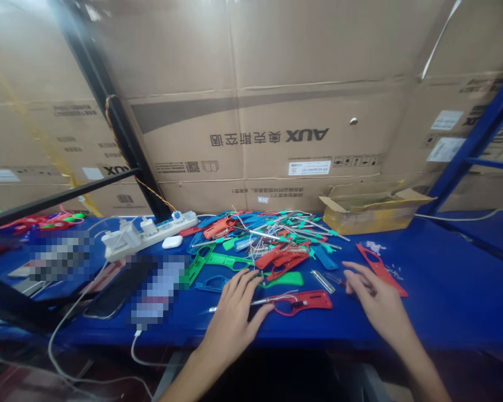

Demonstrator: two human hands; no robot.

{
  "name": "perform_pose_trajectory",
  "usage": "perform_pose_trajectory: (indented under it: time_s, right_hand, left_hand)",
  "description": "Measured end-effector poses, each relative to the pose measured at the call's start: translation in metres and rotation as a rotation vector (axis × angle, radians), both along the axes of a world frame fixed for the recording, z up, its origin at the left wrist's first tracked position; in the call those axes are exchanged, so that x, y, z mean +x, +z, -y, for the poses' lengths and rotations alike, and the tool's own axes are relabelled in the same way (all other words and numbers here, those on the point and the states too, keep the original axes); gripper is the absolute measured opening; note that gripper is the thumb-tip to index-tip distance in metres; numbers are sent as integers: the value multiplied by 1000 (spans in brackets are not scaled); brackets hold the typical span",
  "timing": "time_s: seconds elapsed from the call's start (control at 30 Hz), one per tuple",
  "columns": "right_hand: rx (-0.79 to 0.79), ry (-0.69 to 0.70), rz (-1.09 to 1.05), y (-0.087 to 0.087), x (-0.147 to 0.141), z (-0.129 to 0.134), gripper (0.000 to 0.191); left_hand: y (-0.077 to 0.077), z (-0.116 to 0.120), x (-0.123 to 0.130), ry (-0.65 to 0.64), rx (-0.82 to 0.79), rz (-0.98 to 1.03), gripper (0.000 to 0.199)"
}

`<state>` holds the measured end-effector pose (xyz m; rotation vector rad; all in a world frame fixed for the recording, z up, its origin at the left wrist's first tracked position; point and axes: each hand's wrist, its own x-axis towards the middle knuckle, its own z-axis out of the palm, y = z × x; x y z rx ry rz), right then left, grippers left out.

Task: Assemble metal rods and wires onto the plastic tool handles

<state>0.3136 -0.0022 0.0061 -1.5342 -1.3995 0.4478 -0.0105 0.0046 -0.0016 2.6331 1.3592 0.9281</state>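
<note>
L hand over 1 rod (nr red shell), thumb/fingers apart; R hand by clear tube, can't tell grip tbh.

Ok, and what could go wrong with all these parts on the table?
The tangled wires in the heap might snag if a piece is pulled out. The right hand could knock the nearby red piece and scatter the tiny white bits beside it.
</note>
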Motion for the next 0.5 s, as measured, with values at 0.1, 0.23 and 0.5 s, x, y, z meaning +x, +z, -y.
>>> perform_pose_trajectory:
  time_s: [0.1,0.23,0.5]
  right_hand:
    - [-64,93,15,-1,0,0,51]
    - [-145,178,71,-2,-1,-1,49]
    - [-209,234,181,-2,0,-2,51]
  left_hand:
    - [1,0,-1,-40,-9,6,42]
    - [4,1,-1,-113,-8,12,28]
    - [7,2,1,-134,-4,21,24]
